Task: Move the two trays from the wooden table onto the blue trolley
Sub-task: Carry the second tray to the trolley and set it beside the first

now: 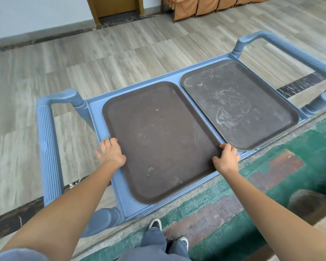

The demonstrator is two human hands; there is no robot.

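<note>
Nearest the camera, two shoes (155,224) and blue trouser legs stand on a green patterned carpet (299,166). Both bare forearms reach forward to the near tray (158,140), a dark brown rectangle lying flat on the top deck of the blue trolley (120,185). The left hand (111,152) is curled over the tray's left long edge, fingers on the rim. The right hand (226,160) grips the right long edge, thumb on the upper surface. Just beyond, the far tray (237,104), scuffed with pale marks, lies flat on the same deck, beside the near tray with their edges almost touching. Ribbed handles (47,147) close each end of the trolley. Further off, grey wood-pattern flooring (83,68) extends to a wall and a wooden door frame (94,10)
</note>
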